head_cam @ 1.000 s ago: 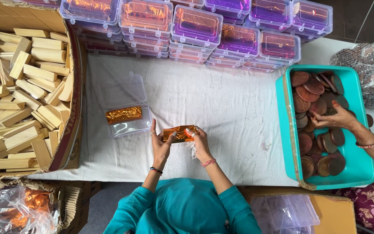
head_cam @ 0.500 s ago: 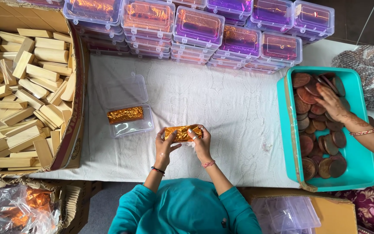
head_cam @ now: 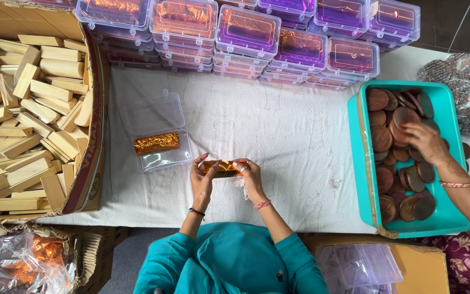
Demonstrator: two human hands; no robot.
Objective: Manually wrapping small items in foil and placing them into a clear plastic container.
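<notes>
Holding a small gold-foil bar [head_cam: 221,168] between both hands, the person in teal keeps it just above the white-clothed counter [head_cam: 278,136]. Left hand [head_cam: 202,182] pinches one end, right hand [head_cam: 250,177] the other, each grip closed on the foil. Just up and left lies an open clear box [head_cam: 159,136] with another foil bar [head_cam: 155,143] inside. A carton of wooden blocks [head_cam: 28,109] stands at the far left, stacks of lidded boxes [head_cam: 246,32] line the back edge. At the right, another person's hand [head_cam: 425,142] rests among brown discs [head_cam: 403,163] in a teal tub [head_cam: 357,158].
</notes>
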